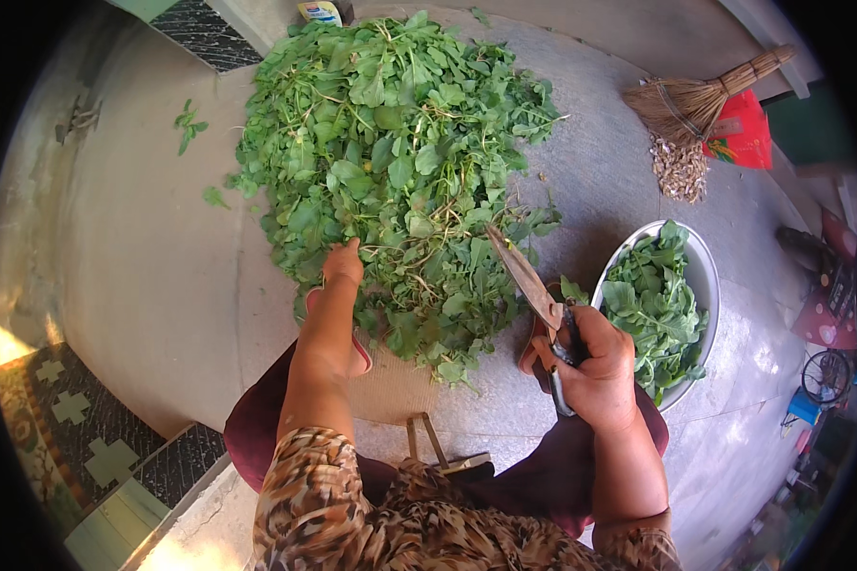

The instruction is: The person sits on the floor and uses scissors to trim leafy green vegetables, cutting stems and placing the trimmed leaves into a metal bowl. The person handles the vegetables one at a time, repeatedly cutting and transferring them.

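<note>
A large heap of uprooted leafy greens [393, 150], some with pale roots showing, lies on the floor before me. My left hand [343, 261] reaches to its near left edge; the fingertips are partly lost among the leaves, so any grip is unclear. In my right hand [605, 367] is a pair of scissors [532, 282] with black handles and worn, rust-brown blades. The blades point up and left over the heap's right side and look closed or nearly so. Right of that hand stands a white basin [715, 285] holding loose green leaves [653, 314].
At the upper right, a straw broom [685, 107] lies by a red bag [746, 132] and a small pile of pale, dry bits [678, 170]. Stray leaves [189, 127] dot the floor at left. Part of a low wooden stool [432, 442] shows between my knees.
</note>
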Demonstrator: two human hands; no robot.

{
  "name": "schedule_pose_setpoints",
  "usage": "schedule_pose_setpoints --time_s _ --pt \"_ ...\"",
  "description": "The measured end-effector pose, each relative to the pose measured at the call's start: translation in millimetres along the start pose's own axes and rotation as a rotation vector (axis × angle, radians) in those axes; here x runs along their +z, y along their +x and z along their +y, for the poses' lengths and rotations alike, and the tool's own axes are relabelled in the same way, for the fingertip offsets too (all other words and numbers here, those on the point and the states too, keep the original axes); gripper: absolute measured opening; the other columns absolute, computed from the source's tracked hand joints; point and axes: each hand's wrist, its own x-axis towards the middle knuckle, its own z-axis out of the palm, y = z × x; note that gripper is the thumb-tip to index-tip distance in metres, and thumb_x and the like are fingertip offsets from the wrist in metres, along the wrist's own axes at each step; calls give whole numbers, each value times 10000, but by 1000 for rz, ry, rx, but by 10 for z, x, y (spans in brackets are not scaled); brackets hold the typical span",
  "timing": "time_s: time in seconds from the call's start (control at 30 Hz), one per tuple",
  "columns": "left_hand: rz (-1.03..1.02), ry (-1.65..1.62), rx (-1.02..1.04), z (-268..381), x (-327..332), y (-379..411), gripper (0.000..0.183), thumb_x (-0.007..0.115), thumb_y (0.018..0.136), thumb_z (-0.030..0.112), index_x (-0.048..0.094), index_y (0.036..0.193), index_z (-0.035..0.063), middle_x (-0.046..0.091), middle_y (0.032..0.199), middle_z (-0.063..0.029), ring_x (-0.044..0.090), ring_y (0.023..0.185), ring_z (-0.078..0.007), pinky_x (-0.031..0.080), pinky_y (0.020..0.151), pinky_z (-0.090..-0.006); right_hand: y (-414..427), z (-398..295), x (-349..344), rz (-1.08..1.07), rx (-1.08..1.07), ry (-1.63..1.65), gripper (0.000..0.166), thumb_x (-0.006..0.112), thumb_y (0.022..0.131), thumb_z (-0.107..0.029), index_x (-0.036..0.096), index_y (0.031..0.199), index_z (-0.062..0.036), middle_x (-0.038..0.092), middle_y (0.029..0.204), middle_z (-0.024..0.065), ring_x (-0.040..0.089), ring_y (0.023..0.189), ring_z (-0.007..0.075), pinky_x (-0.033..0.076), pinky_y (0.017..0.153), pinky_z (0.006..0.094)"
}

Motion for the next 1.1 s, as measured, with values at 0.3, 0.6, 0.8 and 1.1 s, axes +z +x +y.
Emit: schedule_pose_setpoints --time_s 0.3,0.6,0.8,1.1 --pt "525 -82 445 81 -371 -167 167 607 913 209 612 1070 153 593 940 -97 584 850 -334 482 743 -471 -16 -116 18 -46 41 4 280 775 733 -82 593 933 -9 581 678 111 547 558 224 465 535 303" --pt "-74 -1165 388 552 -1984 -942 174 537 967 170 606 1072 51 681 938 -26 568 815 -104 466 715 -261 29 -120 176 -3 -106 54 243 759 758 -157 600 864 -7 602 672 151 575 570 239 469 560 338" --pt "-254 -1353 466 859 -2501 -1967 211 539 956 144 595 1127 35 636 1100 -72 610 953 -146 467 763 -264 103 -13 208 -59 -132 48 364 751 791 -320 609 831 13 597 670 181 583 597 298 479 602 376" --pt "-173 -1417 554 961 -2335 -2604 52 539 953 125 521 983 87 683 942 -87 599 826 -115 431 702 -232 -19 -20 157 -319 -178 -113 624 641 796 -610 586 809 12 595 700 219 599 704 418 471 637 461"
